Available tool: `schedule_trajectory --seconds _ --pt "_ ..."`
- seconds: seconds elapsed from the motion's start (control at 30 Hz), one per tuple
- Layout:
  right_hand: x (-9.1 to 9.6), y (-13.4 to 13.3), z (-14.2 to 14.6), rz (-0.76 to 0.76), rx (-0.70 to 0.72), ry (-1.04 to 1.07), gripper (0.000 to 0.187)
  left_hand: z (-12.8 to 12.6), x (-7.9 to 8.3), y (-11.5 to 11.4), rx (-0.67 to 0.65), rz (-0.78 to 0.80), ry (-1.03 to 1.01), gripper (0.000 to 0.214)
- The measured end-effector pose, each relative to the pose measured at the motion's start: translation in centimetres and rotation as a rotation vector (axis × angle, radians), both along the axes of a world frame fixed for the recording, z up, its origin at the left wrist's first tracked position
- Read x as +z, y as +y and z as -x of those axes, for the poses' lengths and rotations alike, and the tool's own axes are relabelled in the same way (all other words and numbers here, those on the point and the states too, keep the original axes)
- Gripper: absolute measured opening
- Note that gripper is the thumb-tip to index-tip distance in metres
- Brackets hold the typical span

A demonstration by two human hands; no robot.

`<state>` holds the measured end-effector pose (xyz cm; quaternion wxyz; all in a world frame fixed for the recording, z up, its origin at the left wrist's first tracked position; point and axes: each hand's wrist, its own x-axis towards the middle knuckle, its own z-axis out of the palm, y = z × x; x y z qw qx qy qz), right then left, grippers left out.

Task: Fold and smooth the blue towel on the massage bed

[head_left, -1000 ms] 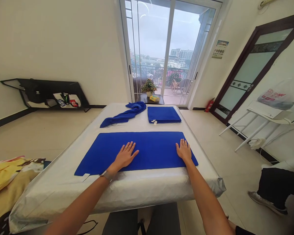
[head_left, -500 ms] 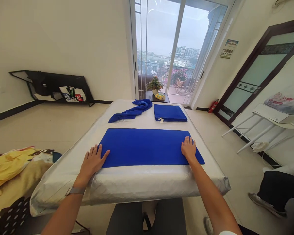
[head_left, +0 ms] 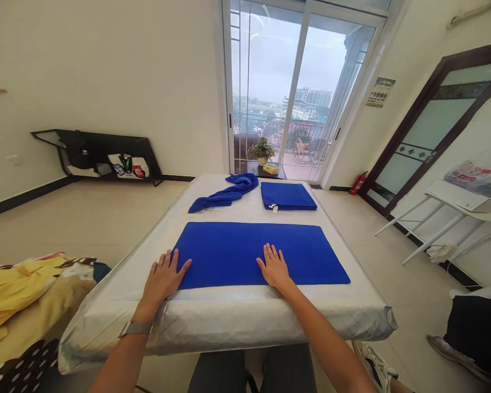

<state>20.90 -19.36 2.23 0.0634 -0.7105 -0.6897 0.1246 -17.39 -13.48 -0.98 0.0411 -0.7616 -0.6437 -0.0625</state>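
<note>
A blue towel [head_left: 229,251] lies flat as a long rectangle across the near part of the table [head_left: 368,295], which has a pale, shiny cover. At its left end rests my left hand [head_left: 163,275], open with fingers spread, partly on the cloth and partly on the table cover. My right hand [head_left: 274,266] lies open and flat on the towel, right of its middle. Behind are a folded stack of blue towels [head_left: 288,195] with a white tag, and a crumpled blue towel [head_left: 227,192] to its left.
Yellow and brown bedding [head_left: 33,311] is heaped left of the table. A white stool [head_left: 454,196] with a plastic bag stands at right, near another person's dark-clothed leg [head_left: 472,333]. Beyond the table, a small stand holds a potted plant [head_left: 262,150] before the glass door.
My right hand has slid left over the towel, from near its right end towards the middle. My left hand stays at the left end. The camera view has shifted slightly.
</note>
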Motion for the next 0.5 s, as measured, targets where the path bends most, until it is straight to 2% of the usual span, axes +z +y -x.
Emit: schedule_trajectory --seconds 0.07,0.3,0.37,0.43,0.5 --pt "-0.2 -1.0 -3.0 -0.001 -0.049 -0.038 0.076 0.2 -0.4 0.2 -0.019 0.000 0.045 0.068" --pt "-0.9 -4.8 -16.6 0.026 -0.341 -0.186 0.073 1.2 -1.2 1.1 -0.043 0.072 0.159 0.057" --pt "-1.2 -5.3 -18.6 0.009 -0.376 -0.195 0.073 1.9 -1.1 1.2 -0.041 0.102 0.167 0.057" --pt "-1.4 -5.5 -19.3 -0.013 -0.385 -0.187 0.074 2.1 -1.0 1.4 -0.025 0.094 0.178 0.059" --pt "-1.7 -5.5 -19.2 -0.033 -0.389 -0.170 0.074 0.9 -0.9 1.5 -0.026 0.019 0.152 0.060"
